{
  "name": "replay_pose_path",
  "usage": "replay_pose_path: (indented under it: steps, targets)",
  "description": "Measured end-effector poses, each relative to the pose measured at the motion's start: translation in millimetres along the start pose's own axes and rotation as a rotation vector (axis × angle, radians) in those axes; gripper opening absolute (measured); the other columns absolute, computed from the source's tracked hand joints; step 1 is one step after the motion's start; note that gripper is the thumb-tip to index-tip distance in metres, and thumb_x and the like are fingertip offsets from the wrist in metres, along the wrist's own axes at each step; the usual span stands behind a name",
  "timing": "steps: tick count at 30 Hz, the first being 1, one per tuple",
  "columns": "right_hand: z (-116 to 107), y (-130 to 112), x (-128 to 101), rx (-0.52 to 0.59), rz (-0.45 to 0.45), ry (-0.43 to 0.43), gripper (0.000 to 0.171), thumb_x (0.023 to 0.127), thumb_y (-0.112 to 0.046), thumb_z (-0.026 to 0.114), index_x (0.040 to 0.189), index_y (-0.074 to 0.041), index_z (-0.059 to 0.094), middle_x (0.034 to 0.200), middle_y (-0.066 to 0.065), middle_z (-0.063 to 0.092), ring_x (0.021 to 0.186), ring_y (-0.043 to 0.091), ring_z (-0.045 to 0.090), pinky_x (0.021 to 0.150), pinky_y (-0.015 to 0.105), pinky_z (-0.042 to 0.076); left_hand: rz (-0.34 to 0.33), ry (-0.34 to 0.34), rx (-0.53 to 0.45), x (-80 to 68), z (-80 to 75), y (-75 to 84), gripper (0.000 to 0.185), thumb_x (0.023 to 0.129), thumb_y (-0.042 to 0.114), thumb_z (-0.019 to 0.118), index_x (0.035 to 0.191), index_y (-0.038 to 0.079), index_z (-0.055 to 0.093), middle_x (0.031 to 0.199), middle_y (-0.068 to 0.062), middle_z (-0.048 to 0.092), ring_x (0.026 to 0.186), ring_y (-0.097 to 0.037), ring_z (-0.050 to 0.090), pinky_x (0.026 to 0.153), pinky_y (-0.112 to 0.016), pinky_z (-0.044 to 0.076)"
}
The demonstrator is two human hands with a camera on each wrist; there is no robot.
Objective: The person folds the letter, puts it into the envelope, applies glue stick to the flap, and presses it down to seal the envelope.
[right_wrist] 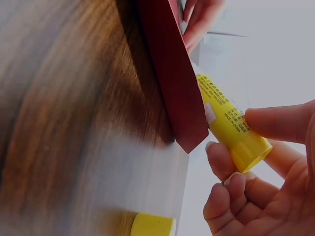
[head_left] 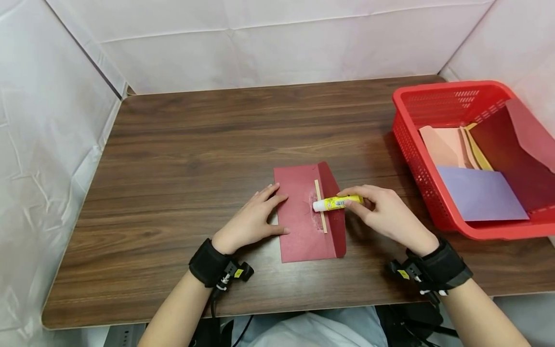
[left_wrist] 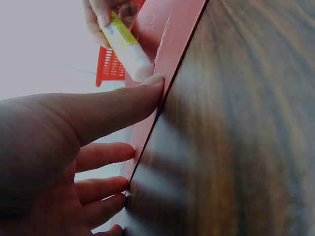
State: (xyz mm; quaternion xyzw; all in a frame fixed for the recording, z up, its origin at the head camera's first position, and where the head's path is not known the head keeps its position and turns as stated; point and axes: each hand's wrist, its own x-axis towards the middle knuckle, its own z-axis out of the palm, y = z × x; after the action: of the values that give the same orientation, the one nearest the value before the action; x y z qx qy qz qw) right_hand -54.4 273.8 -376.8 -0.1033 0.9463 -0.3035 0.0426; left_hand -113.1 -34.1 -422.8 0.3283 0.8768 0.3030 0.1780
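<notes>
A dark red envelope (head_left: 299,246) lies on the table with its flap (head_left: 337,236) raised along the right side. A narrow pale strip (head_left: 323,222) runs along it near the flap, beside a whitish smear. My left hand (head_left: 253,219) rests on the envelope's left edge, thumb and fingers spread. In my right hand (head_left: 386,209), a yellow glue stick (head_left: 336,203) is pinched between thumb and fingers, its white end over the smear. The right wrist view shows the glue stick's yellow base (right_wrist: 251,155) and a yellow cap (right_wrist: 153,225) on the table.
A red plastic basket (head_left: 451,212) stands at the right of the wooden table (head_left: 182,159). Inside it are a purple envelope (head_left: 481,195), peach and yellow ones, and a large dark red one (head_left: 516,149). White sheeting (head_left: 277,53) encloses the back and sides.
</notes>
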Motion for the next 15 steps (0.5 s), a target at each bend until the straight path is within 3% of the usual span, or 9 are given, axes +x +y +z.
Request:
replay_pose_path:
  steps: [6, 15]
  targets:
    - [0.7, -2.5, -4.8, -0.006, 0.006, -0.032, 0.02, 0.097, -0.024, 0.07, 0.116, -0.026, 0.073, 0.085, -0.004, 0.064, 0.062, 0.015, 0.045, 0.054, 0.027, 0.036, -0.014, 0.0, 0.003, -0.2, 0.5, -1.1, 0.079, 0.086, 0.038, 0.081, 0.151, 0.007, 0.046, 0.165, -0.015, 0.023, 0.153, -0.029, 0.018, 0.124, -0.045, 0.013]
    - [-0.7, -5.9, -5.0, -0.058, 0.033, -0.034, 0.015, 0.098, -0.029, 0.068, 0.106, -0.019, 0.075, 0.065, -0.006, 0.053, 0.053, 0.013, 0.039, 0.048, 0.026, 0.031, -0.011, 0.001, 0.003, -0.9, 0.2, 0.4, 0.079, 0.087, 0.037, 0.081, 0.151, 0.006, 0.046, 0.164, -0.016, 0.023, 0.153, -0.03, 0.018, 0.124, -0.046, 0.013]
